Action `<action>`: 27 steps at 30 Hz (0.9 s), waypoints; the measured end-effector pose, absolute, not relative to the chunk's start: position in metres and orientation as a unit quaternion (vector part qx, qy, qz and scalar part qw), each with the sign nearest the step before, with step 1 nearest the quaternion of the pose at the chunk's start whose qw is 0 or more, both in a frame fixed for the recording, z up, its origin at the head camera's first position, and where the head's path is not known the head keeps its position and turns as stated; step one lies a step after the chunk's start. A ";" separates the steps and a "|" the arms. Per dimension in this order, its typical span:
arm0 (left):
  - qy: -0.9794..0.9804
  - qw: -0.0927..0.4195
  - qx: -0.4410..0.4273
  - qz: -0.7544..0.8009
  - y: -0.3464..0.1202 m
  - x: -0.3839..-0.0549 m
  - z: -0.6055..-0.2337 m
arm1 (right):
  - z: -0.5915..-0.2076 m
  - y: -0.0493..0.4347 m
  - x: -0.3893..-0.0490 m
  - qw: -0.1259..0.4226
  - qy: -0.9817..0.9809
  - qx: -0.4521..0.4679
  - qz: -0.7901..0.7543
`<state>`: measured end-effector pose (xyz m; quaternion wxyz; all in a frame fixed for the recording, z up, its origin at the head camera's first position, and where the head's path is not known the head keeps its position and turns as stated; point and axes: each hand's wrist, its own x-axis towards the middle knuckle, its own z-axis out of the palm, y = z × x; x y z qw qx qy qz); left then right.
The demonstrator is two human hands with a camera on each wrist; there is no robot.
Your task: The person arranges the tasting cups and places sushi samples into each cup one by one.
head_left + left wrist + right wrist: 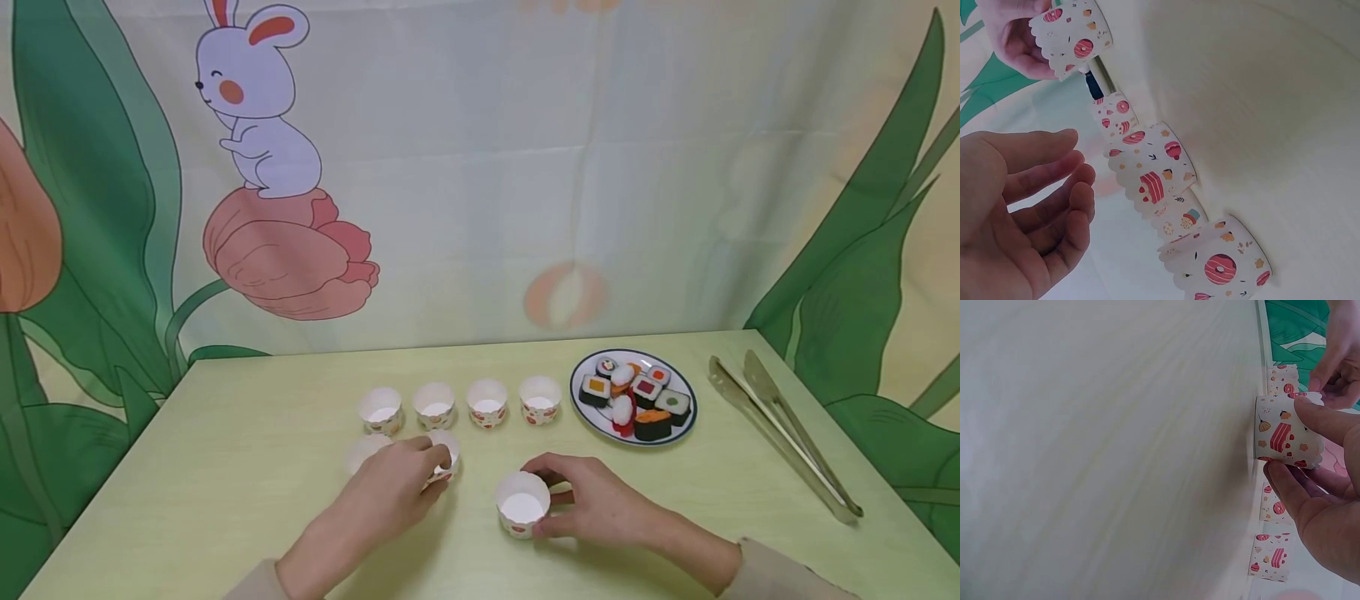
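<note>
Partly, the left hand [396, 483], loosely bent and empty, hides a paper cup [365, 454] left of centre, while the right hand [596, 506] grips a lower-centre cup [522, 506].

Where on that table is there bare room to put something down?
Bare: the table left of the paper cups, and the patch between the sushi plate, tongs and right forearm. Crowded: the middle, where cups cluster by the left hand and the right hand holds another cup.

The pale green table [225, 467] bore a plate [604, 429], with paper cups [540, 402] to its left and metal tongs [780, 432] to its right.
</note>
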<state>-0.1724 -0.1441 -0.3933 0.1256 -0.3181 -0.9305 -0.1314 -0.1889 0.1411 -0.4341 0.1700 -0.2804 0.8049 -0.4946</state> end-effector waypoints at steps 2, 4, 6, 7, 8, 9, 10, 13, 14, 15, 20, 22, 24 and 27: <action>-0.928 0.121 -0.326 -0.133 -0.143 -0.171 -0.393 | -0.434 0.141 -0.189 0.171 0.804 -0.280 -0.496; -0.925 0.120 -0.335 -0.133 -0.141 -0.169 -0.393 | -0.434 0.141 -0.189 0.172 0.804 -0.278 -0.496; -0.922 0.118 -0.344 -0.135 -0.138 -0.168 -0.393 | -0.434 0.141 -0.189 0.173 0.804 -0.277 -0.496; -0.920 0.117 -0.348 -0.135 -0.137 -0.167 -0.392 | -0.434 0.141 -0.189 0.173 0.804 -0.277 -0.496; -0.919 0.114 -0.352 -0.134 -0.136 -0.166 -0.392 | -0.434 0.141 -0.190 0.174 0.804 -0.277 -0.496; -0.919 0.111 -0.354 -0.134 -0.134 -0.165 -0.392 | -0.434 0.141 -0.190 0.173 0.804 -0.277 -0.497; -0.920 0.106 -0.353 -0.135 -0.133 -0.164 -0.392 | -0.435 0.141 -0.190 0.173 0.804 -0.277 -0.497; -0.920 0.091 -0.353 -0.141 -0.130 -0.161 -0.392 | -0.435 0.141 -0.189 0.173 0.803 -0.278 -0.498; -0.920 0.088 -0.355 -0.144 -0.129 -0.161 -0.392 | -0.435 0.141 -0.189 0.173 0.803 -0.277 -0.499; -0.919 0.086 -0.356 -0.145 -0.128 -0.160 -0.392 | -0.434 0.141 -0.189 0.173 0.803 -0.277 -0.499; -0.909 0.080 -0.380 -0.153 -0.124 -0.159 -0.393 | -0.434 0.141 -0.189 0.173 0.801 -0.278 -0.501; -0.905 0.072 -0.387 -0.159 -0.122 -0.158 -0.393 | -0.434 0.141 -0.189 0.172 0.800 -0.279 -0.502; -0.904 0.064 -0.389 -0.164 -0.121 -0.158 -0.393 | -0.434 0.140 -0.189 0.171 0.799 -0.280 -0.504; -0.900 0.054 -0.396 -0.173 -0.119 -0.158 -0.393 | -0.435 0.140 -0.188 0.170 0.798 -0.281 -0.506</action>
